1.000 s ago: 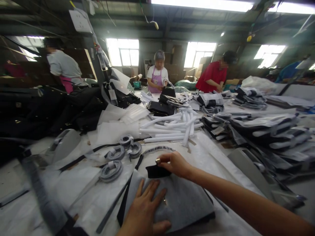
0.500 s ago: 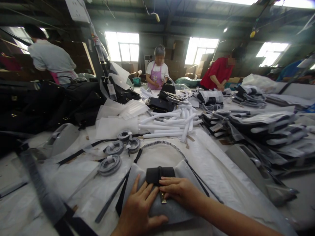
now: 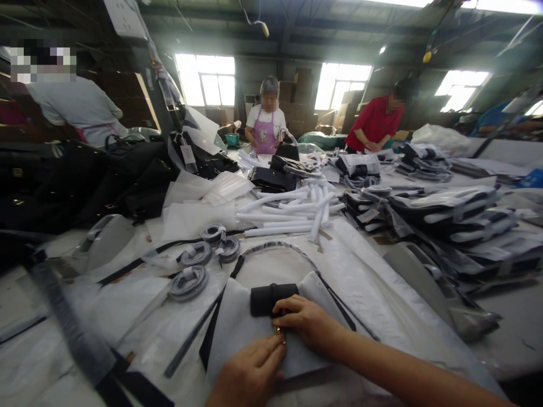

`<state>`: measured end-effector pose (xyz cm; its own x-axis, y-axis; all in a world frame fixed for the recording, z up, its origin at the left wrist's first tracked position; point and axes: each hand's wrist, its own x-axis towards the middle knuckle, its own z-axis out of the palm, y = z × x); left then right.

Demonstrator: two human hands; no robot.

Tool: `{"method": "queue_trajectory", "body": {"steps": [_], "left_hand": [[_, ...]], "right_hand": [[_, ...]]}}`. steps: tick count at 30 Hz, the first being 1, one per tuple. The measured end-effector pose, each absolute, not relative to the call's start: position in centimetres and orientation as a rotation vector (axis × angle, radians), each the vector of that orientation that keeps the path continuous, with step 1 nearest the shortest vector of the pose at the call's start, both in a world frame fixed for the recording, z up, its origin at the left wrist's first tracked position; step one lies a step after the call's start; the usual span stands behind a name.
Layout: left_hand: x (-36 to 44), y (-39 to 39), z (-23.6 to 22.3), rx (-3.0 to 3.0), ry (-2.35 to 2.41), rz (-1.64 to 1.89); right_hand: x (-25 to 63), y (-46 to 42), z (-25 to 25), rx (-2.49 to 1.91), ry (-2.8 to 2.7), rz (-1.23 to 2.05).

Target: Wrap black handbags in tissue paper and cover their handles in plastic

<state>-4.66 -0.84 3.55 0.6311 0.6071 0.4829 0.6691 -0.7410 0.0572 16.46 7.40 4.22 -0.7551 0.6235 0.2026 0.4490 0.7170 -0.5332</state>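
While head view looks down, pale-covered handbag (image 3: 233,328) lies on worktable (image 3: 271,268), wrapped handle (image 3: 278,245) arching beyond black flap (image 3: 262,299). Right hand (image 3: 309,325): fingers bent, close together at gold clasp (image 3: 278,330). Left hand (image 3: 251,367): fingers together at clasp's lower end. Pinch, either hand: cannot tell. 4 coiled straps (image 3: 188,283) nearby.

Bright white daylight came through the rectangular, pale-framed windows (image 3: 215,81) in the dark grey back wall (image 3: 248,72); brown cardboard boxes (image 3: 292,95) were piled below and between them; overhead, dark metal roof beams (image 3: 286,31) crossed a dim ceiling, with a long bright white strip (image 3: 399,2) at the top edge. On the left stood a dark upright post (image 3: 159,93), a white rectangular socket panel (image 3: 124,18) fixed near its top; a small yellow fitting (image 3: 427,56) hung from a cord on the right.
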Motion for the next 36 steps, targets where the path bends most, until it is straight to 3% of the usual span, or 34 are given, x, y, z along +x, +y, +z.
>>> {"method": "queue_trajectory", "body": {"steps": [10, 20, 28, 32, 36], "left_hand": [[-6.4, 0.4, 4.4, -2.952, -1.03, -0.37], [-7.6, 0.4, 3.0, -2.888, -0.896, -0.258], [-7.9, 0.3, 2.8, -2.82, -0.847, -0.225], [-8.0, 0.2, 2.9, -2.843, -0.883, -0.175], [-8.2, 0.4, 3.5, -2.938, -0.925, -0.156]], "right_hand": [[15.9, 8.8, 6.0, -0.706, -2.745, 0.689], [15.1, 9.2, 7.4, -0.69, -3.017, 0.481], [13.3, 7.9, 8.6, -1.15, -2.885, 0.488], [16.0, 6.1, 9.7, -1.112, -2.812, 0.544], [20.7, 3.3, 7.3, -0.922, -2.826, 0.403]]}}
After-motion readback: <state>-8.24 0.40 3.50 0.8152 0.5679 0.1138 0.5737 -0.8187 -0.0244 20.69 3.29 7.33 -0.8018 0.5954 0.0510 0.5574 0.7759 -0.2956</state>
